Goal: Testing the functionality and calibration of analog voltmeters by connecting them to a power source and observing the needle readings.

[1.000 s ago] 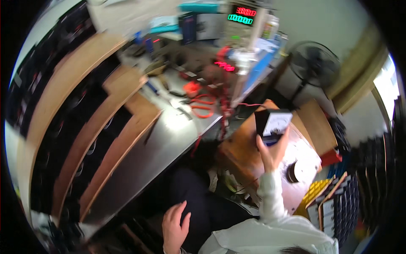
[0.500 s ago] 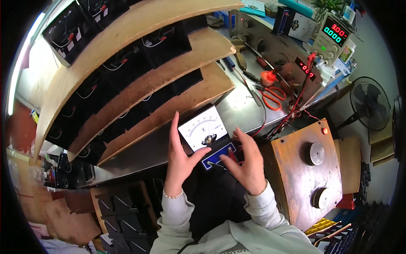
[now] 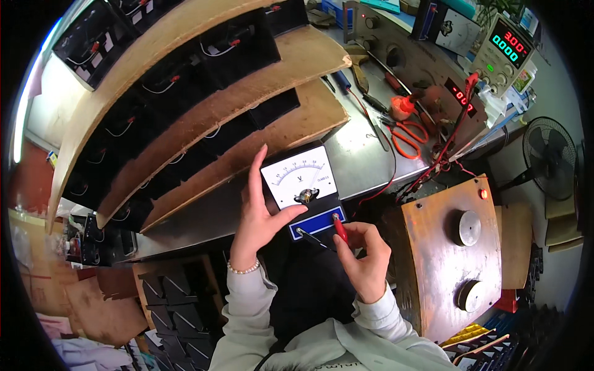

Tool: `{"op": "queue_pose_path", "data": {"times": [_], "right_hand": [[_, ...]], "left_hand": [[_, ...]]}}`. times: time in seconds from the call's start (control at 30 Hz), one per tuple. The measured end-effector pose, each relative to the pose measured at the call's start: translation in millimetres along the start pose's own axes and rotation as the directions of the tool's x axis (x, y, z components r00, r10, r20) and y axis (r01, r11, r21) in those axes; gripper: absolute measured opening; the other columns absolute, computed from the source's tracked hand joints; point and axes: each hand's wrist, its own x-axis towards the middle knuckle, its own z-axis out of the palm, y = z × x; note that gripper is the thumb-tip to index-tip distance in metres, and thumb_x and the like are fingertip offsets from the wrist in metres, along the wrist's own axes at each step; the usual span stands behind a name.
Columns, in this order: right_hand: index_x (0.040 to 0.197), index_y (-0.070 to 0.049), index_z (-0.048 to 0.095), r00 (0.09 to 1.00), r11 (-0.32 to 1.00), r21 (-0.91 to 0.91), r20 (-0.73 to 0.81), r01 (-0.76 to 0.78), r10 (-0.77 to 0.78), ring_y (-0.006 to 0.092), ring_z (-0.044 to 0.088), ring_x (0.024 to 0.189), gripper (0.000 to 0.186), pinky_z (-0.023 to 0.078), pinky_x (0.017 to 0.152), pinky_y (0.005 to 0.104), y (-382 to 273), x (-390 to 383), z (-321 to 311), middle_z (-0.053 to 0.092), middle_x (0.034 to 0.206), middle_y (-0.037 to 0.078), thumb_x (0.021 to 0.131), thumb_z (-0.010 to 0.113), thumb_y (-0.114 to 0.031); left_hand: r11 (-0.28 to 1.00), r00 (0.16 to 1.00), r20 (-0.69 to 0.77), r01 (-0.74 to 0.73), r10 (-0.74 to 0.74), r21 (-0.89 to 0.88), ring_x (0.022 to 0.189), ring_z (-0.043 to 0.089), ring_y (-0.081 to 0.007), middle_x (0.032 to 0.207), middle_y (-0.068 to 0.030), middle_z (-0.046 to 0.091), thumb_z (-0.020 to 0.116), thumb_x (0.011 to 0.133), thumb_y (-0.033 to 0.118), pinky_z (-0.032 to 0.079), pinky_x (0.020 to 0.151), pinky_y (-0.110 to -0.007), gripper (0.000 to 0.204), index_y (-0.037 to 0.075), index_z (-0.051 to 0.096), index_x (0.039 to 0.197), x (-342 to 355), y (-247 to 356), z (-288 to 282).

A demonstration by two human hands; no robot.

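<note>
Two hands on a needle meter at a metal workbench

The left hand steadies a white-faced meter from its left side, thumb under the dial. The right hand pinches a red probe and a black probe against the meter's blue base. Red-handled scissors lie further back on the bench, beside wooden shelves of black batteries; a fan stands to the right.

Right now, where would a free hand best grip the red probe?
On the red probe's plastic handle, from the right, as the right hand pinches it. Its tip slants up-left onto the meter's blue terminal strip, and the left hand blocks the other side.
</note>
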Motion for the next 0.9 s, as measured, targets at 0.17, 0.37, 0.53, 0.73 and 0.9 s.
{"op": "queue_pose_path", "data": {"times": [0.17,0.37,0.53,0.73,0.9], "right_hand": [[0.092,0.001,0.062,0.996,1.0,-0.022,-0.087,0.011,-0.013,0.0123,0.062,0.065,0.019,0.049,0.059,0.0243,12,6,-2,0.067,0.083,0.009,0.083,0.078,-0.001],[0.094,0.002,0.061,0.988,0.988,0.076,-0.087,0.133,-0.126,0.0133,0.061,0.069,0.017,0.049,0.064,0.0246,-1,6,-25,0.066,0.086,0.009,0.085,0.075,0.002],[0.102,0.003,0.062,0.992,0.997,0.074,-0.123,0.006,0.003,0.0094,0.063,0.075,0.022,0.051,0.07,0.0224,4,0,-26,0.068,0.09,0.007,0.086,0.077,-0.001],[0.1,0.003,0.063,0.995,0.999,0.045,-0.096,0.001,0.003,0.0083,0.062,0.072,0.022,0.051,0.067,0.0224,11,-6,-25,0.069,0.087,0.007,0.085,0.078,-0.001],[0.1,0.002,0.063,0.993,0.999,0.03,-0.115,-0.011,0.015,0.0083,0.062,0.072,0.022,0.051,0.067,0.0225,14,-7,-28,0.069,0.088,0.007,0.084,0.079,-0.001]], "left_hand": [[0.966,0.991,-0.129,0.005,0.029,0.258,0.131,0.049,-0.0396,0.148,-0.0273,0.043,0.09,0.073,0.021,0.041,0.107,-0.045,0.117,0.005,0.013,0.16,-11,-7,16],[0.889,0.979,-0.094,-0.121,0.18,0.441,0.124,0.055,-0.0285,0.143,-0.0232,0.046,0.083,0.077,0.003,0.046,0.104,-0.04,0.113,0.009,0.008,0.16,-13,-12,11],[0.938,0.969,-0.182,-0.098,0.166,0.331,0.124,0.053,-0.0379,0.141,-0.0202,0.05,0.09,0.071,0.026,0.04,0.105,-0.046,0.093,0.003,0.04,0.146,-8,-19,18],[0.89,0.945,-0.231,-0.111,0.232,0.441,0.12,0.056,-0.0359,0.136,-0.0174,0.056,0.093,0.066,0.035,0.042,0.103,-0.045,0.096,0.004,0.044,0.143,-7,-21,23],[0.87,0.931,-0.245,-0.129,0.272,0.476,0.118,0.059,-0.0361,0.134,-0.0173,0.057,0.091,0.069,0.035,0.043,0.101,-0.045,0.093,0.004,0.044,0.142,-7,-24,25]]}}
